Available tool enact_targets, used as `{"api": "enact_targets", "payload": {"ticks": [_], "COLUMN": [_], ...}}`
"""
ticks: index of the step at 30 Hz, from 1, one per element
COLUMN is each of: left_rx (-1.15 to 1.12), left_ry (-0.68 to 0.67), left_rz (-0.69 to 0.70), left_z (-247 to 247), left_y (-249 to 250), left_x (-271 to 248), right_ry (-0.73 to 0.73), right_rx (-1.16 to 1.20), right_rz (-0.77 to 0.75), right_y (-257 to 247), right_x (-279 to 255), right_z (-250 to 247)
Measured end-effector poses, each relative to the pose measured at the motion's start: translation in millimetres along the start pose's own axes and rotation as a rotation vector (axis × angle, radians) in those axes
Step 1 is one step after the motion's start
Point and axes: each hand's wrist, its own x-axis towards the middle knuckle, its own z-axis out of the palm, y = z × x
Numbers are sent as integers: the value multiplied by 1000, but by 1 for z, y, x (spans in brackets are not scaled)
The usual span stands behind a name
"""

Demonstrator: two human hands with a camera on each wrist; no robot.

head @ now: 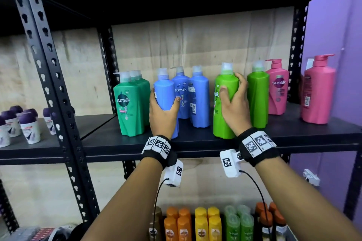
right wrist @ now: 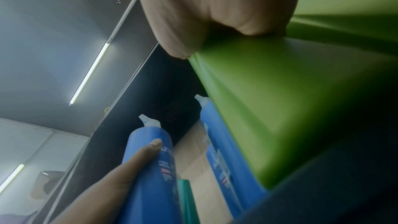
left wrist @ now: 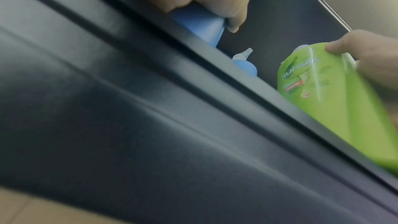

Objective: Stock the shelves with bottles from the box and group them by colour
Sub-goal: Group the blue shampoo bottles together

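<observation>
Black slotted-steel shelving stands against a plywood-coloured back wall, with a purple wall at the right. On the main shelf (head: 195,144) a row of pump bottles stands upright, grouped by colour: dark green bottles (head: 129,103) at the left, then blue ones, then light green, then two pink bottles (head: 278,88) at the right end.

Left hand (head: 163,111) grips the near blue bottle (head: 164,92), fingers round its left side and thumb on its right; the bottle stands at the front of the blue group, just beside the dark green ones and in front of two more blue bottles (head: 197,96). From the left wrist view the fingers (left wrist: 215,2) curl over the blue body above the shelf's front edge.

Right hand (head: 234,103) grips the near light green bottle (head: 225,107), thumb across its label side and fingers wrapped round its right shoulder. That bottle stands near the shelf's front edge, with a second light green bottle (head: 257,94) just to its right and a little farther back. In the right wrist view the palm presses the green body (right wrist: 269,108), with the blue bottles beyond.

Both wrists wear black bands with square printed markers and a white camera block with a cable.

On the shelf bay to the left stand small white containers with purple caps (head: 27,123). On the lower shelf stand smaller orange (head: 177,225), yellow (head: 207,225) and green (head: 239,225) bottles in pairs
</observation>
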Motion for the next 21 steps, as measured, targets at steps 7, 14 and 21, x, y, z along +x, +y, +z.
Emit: {"api": "enact_targets", "payload": {"ticks": [7,14,21], "left_rx": [-52,-92,-80], "left_ry": [7,1,4], "left_rz": [39,50,53], "left_z": [0,0,-1], "left_y": [-9,-9,-11], "left_x": [-3,-4,-4], "right_ry": [-92,-114,-105], "right_rx": [-134,-132,-158], "right_rz": [22,83,120], "right_y": [15,21,15], "right_x": [9,18,17], "right_z": [-5,-3,-2]}}
